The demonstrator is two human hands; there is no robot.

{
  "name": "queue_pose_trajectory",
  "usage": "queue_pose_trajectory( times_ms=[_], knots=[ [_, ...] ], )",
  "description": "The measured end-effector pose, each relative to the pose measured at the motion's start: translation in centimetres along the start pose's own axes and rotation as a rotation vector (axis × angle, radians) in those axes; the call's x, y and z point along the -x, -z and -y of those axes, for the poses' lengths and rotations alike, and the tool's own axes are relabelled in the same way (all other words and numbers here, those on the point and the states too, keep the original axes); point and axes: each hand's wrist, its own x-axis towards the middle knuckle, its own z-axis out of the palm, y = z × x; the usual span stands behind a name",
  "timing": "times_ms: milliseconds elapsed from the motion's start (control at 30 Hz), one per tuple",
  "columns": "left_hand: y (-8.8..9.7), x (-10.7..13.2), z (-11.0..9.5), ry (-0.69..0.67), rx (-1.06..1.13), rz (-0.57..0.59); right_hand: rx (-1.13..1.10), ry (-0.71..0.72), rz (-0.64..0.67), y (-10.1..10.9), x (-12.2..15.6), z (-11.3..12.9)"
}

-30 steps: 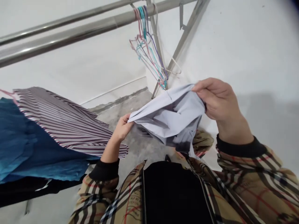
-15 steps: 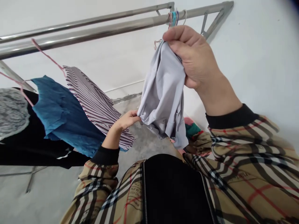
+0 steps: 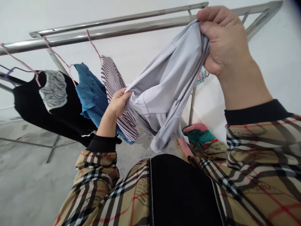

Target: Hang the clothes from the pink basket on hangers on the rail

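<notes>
A pale grey garment [image 3: 162, 84], perhaps a shirt, is stretched slantwise between my two hands. My right hand [image 3: 225, 37] grips its upper end in a closed fist, high up in front of the metal rail. Lower and to the left, my left hand [image 3: 118, 102] pinches another edge between thumb and fingers. The lower part of the cloth hangs loose in folds, and a small dark print shows inside it. Just behind my left hand hangs a striped garment [image 3: 115, 75] on a pink hanger.
A metal clothes rack [image 3: 141, 27] spans the view. On it hang a blue ruffled top [image 3: 90, 94] and a black garment [image 3: 28, 97] with grey lace. Several hangers [image 3: 201, 78] show behind the grey cloth. A pile of clothes [image 3: 202, 138] lies low on the right.
My hands have moved apart, the right up and to the right, the left up and to the left. The grey garment is now pulled out wider, and the view has shifted left.
</notes>
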Motion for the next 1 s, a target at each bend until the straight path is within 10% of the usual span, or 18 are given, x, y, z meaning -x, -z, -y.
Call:
queue_pose_trajectory(
  times_ms=[333, 1000],
  knots=[
    [4.6, -1.2, 0.5, -0.248, -0.44, -0.129, 0.062, -0.023, -0.054, 0.4, 0.1, -1.0],
    [6.8, -0.4, -0.7, -0.198, -0.311, -0.179, 0.173, 0.096, 0.025, -1.0, 2.0, -3.9]
  ],
)
